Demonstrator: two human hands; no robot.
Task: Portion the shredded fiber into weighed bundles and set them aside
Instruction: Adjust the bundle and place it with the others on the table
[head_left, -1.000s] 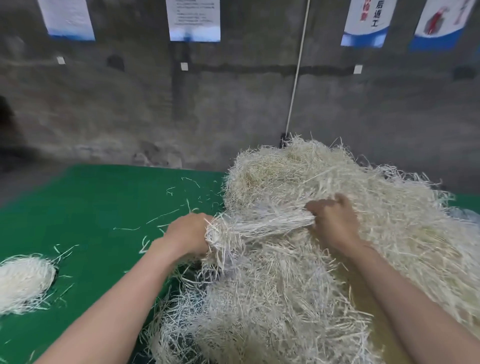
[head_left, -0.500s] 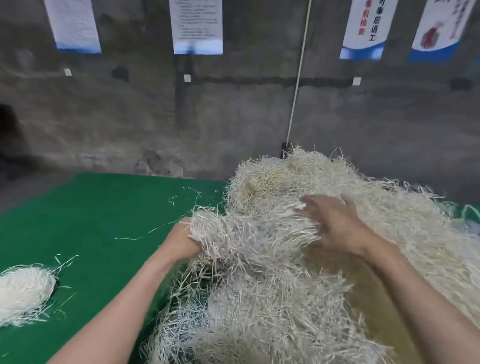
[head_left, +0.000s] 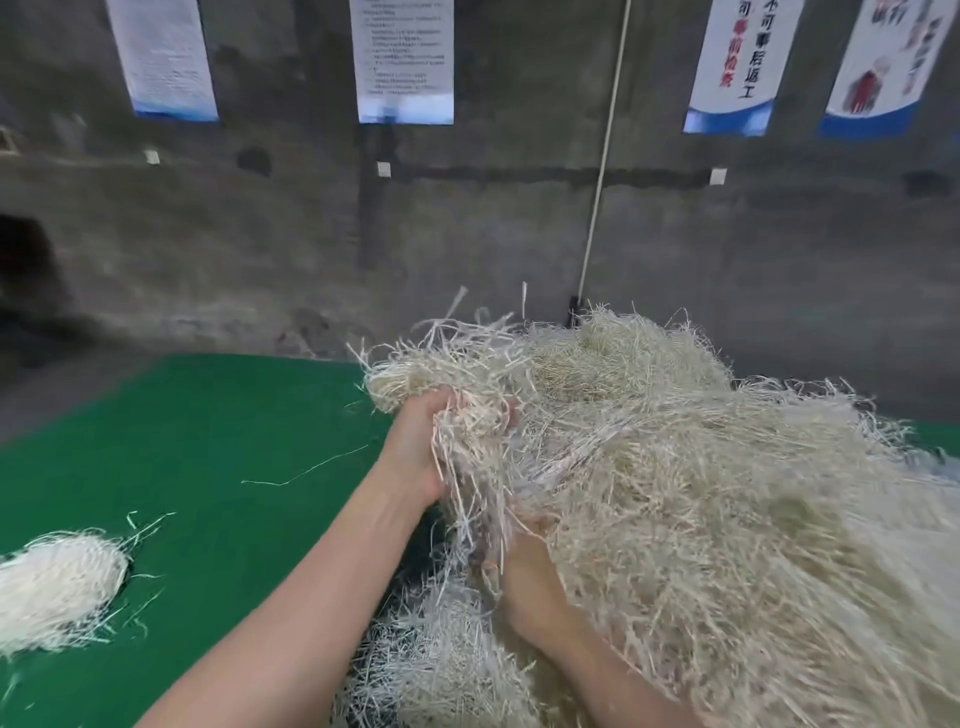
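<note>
Fiber clump raised by left hand; right hand lower.

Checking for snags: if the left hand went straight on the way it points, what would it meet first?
Probably the big fiber pile, right behind the tuft the left hand grips; depth is hard to judge.
</note>
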